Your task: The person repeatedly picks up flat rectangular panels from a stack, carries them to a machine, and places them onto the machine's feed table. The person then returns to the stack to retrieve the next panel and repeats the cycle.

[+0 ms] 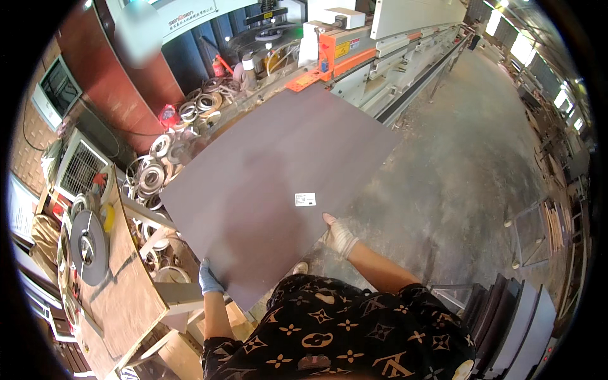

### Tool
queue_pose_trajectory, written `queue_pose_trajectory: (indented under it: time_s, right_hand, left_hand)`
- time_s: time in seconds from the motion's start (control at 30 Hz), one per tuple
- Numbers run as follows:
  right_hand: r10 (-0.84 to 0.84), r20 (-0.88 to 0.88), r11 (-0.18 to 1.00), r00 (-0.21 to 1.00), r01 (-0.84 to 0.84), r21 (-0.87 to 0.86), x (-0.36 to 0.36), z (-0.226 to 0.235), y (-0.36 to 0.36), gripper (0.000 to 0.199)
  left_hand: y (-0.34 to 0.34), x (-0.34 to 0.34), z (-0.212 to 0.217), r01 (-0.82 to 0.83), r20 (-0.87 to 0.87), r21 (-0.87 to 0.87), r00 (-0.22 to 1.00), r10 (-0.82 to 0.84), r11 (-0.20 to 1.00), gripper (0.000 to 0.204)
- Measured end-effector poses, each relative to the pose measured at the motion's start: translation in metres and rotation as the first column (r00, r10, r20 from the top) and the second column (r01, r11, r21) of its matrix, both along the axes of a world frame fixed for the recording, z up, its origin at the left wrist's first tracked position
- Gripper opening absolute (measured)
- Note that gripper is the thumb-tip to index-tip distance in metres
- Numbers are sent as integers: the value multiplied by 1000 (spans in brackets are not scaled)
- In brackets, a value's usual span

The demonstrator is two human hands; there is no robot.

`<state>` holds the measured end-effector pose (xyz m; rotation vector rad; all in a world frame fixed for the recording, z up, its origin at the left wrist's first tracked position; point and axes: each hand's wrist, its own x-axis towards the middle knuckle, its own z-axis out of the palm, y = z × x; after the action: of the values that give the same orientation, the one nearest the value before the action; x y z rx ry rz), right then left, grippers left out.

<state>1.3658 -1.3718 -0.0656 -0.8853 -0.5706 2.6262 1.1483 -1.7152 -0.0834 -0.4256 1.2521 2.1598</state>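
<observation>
Beside the orange metal guide [305,80] on a long white machine [415,22], the large dark brown rectangular panel [285,145] reaches with its far end. Past its right edge, bare grey concrete floor [456,171] leaves wide room; off its left edge, pale coiled strips [151,170] crowd close. The left hand [209,278], in a pale blue glove, grips the near-left edge beside the nearest corner. The right hand [339,237], in a whitish glove, grips the right edge, thumb at the rim. Both grips are narrow; fingers underneath are hidden.
</observation>
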Motion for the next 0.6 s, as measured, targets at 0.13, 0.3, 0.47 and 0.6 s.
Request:
queue_pose_trajectory:
  time_s: [0.13, 0.3, 0.47, 0.6]
  right_hand:
    - [-93, 79, 984, 993, 104, -142, -13, -10, 17, 32]
    - [-122, 210, 971, 970, 160, -175, -15, -7, 35, 28]
    - [-125, 123, 966, 984, 149, -209, -14, -7, 50, 30]
    - [-175, 217, 952, 960, 221, -210, -17, -3, 70, 35]
  left_hand:
    - [14, -4, -1, 9, 24, 4, 1000, -9, 1000, 42]
    - [27, -10, -9, -2, 45, -49, 999, 5, 999, 38]
    - [45, -10, -7, 2, 87, -83, 996, 5, 997, 38]
    - [65, -9, -2, 79, 177, -25, 981, -74, 997, 38]
